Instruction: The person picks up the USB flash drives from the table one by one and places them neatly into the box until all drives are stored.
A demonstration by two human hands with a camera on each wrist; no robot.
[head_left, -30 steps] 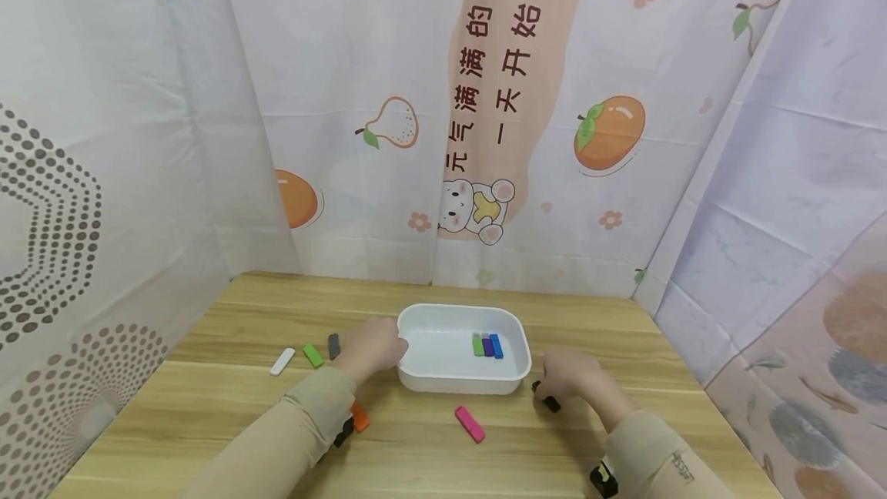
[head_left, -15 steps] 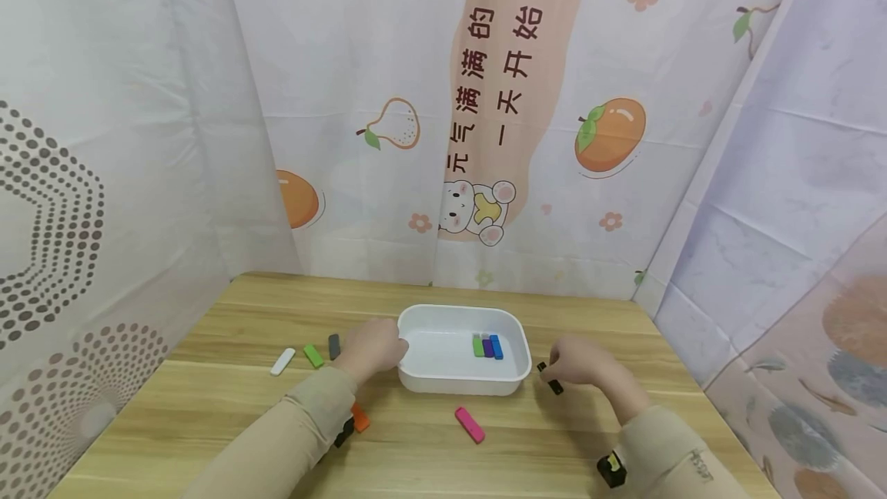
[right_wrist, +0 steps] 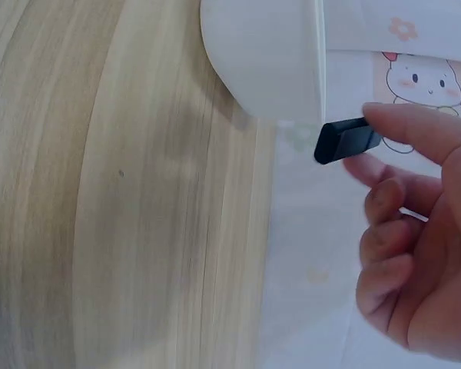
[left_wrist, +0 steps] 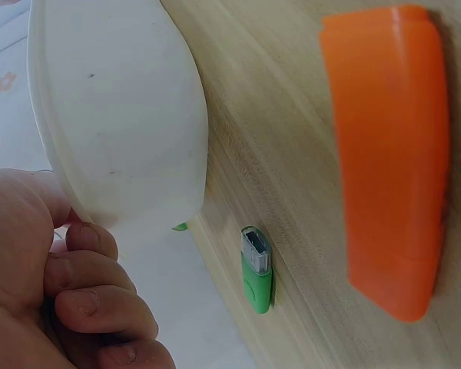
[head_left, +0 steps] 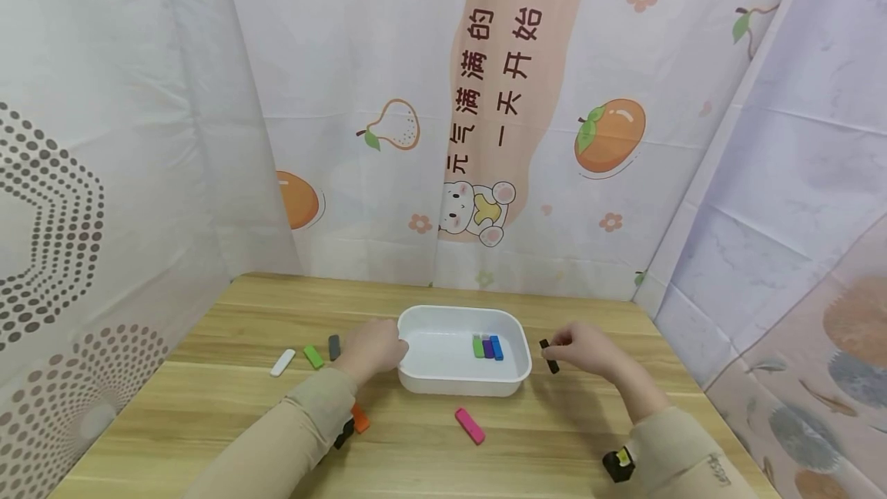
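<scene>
My left hand (head_left: 374, 349) grips the left rim of a white plastic basin (head_left: 457, 386); in the left wrist view its curled fingers and thumb pinch that rim. Between the thumb and index finger of my right hand (head_left: 592, 350) is a black USB flash drive (right_wrist: 346, 140), raised off the table just right of the basin. Its other fingers are loosely curled. Inside the basin, toward the right, a green flash drive (head_left: 478, 346), a purple one (head_left: 488, 349) and a blue one (head_left: 497, 348) lie side by side.
On the wooden table (head_left: 409, 468) lie a white stick (head_left: 282, 362), a green flash drive (left_wrist: 257, 269) and a grey one (head_left: 334, 346) to the left. An orange one (left_wrist: 388, 161) lies by the left forearm, a pink one (head_left: 470, 426) before the basin. Printed curtains surround the table.
My right hand has lifted the black flash drive from the table and moved it up and slightly away, beside the basin's right end. The left hand stays on the rim.
</scene>
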